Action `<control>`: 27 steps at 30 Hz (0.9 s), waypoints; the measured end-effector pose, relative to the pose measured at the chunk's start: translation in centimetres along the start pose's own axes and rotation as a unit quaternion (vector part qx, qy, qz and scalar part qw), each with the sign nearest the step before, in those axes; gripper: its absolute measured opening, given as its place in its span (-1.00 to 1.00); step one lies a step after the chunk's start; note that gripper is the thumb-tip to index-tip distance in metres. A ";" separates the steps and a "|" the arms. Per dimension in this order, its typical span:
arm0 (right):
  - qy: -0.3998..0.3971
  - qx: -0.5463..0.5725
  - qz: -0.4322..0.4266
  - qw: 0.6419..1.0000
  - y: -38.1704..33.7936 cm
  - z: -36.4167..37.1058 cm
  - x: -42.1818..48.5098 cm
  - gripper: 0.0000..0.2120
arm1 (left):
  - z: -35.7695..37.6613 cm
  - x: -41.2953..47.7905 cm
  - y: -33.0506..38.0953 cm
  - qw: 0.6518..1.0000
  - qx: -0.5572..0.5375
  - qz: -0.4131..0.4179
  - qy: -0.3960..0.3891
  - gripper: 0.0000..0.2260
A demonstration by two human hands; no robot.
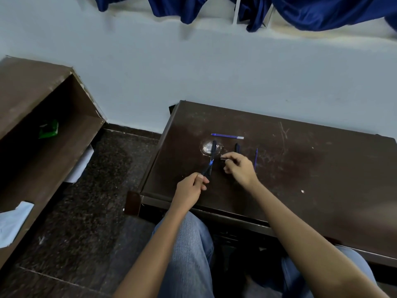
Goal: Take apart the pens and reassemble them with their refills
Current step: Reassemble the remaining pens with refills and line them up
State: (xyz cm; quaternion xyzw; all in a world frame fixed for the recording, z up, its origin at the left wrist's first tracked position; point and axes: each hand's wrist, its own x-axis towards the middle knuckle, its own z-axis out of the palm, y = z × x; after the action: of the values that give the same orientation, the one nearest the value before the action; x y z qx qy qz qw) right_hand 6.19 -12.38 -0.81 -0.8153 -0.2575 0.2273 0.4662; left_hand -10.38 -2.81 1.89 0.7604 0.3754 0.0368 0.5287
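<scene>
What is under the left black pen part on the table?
A pale worn patch of the table shows on both sides of the pen part. What lies directly beneath it is covered.

No text, label, brand or number can be read. The green packet (48, 128) in the shelf (71, 108) at the left of the frame is perhaps printed, but it is too blurred for anything to be made out.
</scene>
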 end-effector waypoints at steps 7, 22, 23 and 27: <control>-0.107 0.043 -0.077 0.990 -3.8 -4.9 -1.0 -0.80 | -0.4 -1.0 1.0 0.999 0.017 0.025 -0.026 -0.70; -0.212 -0.128 -0.123 0.961 -6.6 -3.4 -2.3 -0.84 | 0.1 -1.4 2.2 0.998 0.049 0.048 0.005 -0.74; -0.216 -0.129 -0.117 0.961 -6.6 -3.4 -2.2 -0.84 | 0.4 -1.4 2.1 0.998 0.051 0.048 0.008 -0.75; -0.242 -0.169 -0.100 0.950 -6.7 -3.5 -1.6 -0.84 | 1.5 -1.0 1.8 0.998 0.045 0.033 0.009 -0.76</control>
State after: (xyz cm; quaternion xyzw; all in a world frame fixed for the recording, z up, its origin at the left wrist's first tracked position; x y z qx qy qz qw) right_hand 5.71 -12.73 6.83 -0.7727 -0.4777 0.3231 0.2653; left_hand -9.44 -4.89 3.02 0.7948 0.3562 0.0444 0.4893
